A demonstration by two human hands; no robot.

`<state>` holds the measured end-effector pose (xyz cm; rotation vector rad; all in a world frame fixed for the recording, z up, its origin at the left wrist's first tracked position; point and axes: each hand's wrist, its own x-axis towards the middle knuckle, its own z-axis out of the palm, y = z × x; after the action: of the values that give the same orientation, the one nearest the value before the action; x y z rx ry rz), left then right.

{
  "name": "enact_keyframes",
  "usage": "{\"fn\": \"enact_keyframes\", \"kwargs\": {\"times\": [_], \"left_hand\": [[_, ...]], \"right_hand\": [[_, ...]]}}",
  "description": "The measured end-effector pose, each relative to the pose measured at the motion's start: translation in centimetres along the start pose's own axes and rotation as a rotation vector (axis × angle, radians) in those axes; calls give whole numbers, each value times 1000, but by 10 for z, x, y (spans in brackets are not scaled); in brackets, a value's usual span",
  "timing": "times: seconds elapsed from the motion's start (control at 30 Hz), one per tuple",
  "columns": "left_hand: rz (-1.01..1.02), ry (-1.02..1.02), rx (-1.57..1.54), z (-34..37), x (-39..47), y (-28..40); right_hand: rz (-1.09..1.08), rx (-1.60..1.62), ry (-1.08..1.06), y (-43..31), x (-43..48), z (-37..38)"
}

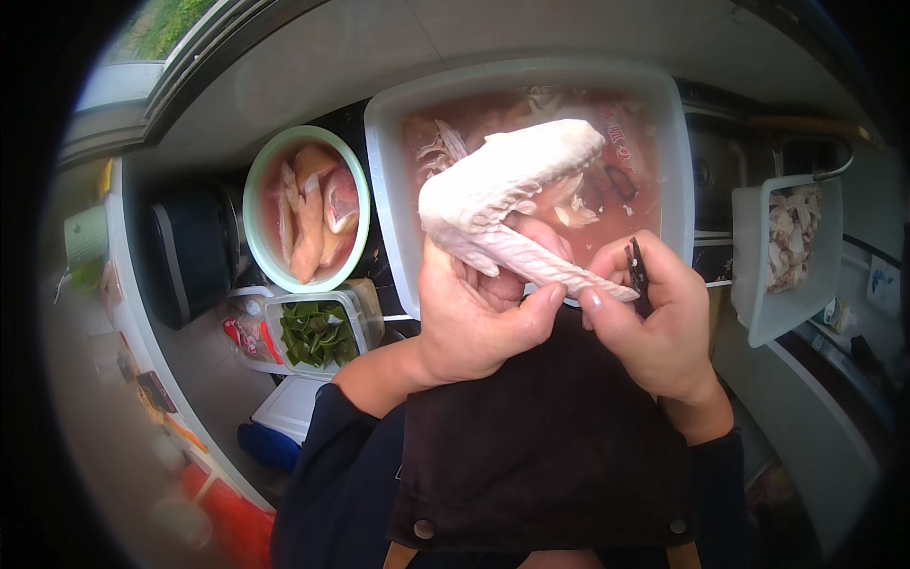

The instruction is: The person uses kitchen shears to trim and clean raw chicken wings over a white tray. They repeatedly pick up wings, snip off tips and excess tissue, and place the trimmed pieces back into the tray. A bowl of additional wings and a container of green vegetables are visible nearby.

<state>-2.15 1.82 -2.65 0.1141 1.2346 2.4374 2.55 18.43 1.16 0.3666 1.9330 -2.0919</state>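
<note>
A plucked raw poultry wing [512,185], pale and bent at its joint, is held up over a large white plastic tub. My left hand [473,320] grips it from below, with the thumb along the thin end section. At the wing tip, my right hand [657,320] pinches the skin between thumb and finger. Dark tweezers [636,270] also sit in that hand, points upward, partly hidden by the fingers. Cloudy pink water fills the tub [389,213], where other pale pieces lie under and at the surface.
Left of the tub, a pale green basin [362,213] holds raw poultry pieces in pink water. Nearer me is a clear container of cut dark green pieces [318,334]. At right, a sink [718,160] adjoins a white bin [750,249] of pale pieces. A dark appliance [188,249] stands far left.
</note>
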Motion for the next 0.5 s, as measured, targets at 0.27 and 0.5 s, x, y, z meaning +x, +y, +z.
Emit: {"fn": "enact_keyframes", "kwargs": {"times": [0.27,0.5], "left_hand": [[-8,-67,-4,-2,2,6],[-8,-51,14,-1,2,4]], "right_hand": [[-16,-9,1,-2,-3,-1],[-27,-15,-2,-1,-3,1]]}}
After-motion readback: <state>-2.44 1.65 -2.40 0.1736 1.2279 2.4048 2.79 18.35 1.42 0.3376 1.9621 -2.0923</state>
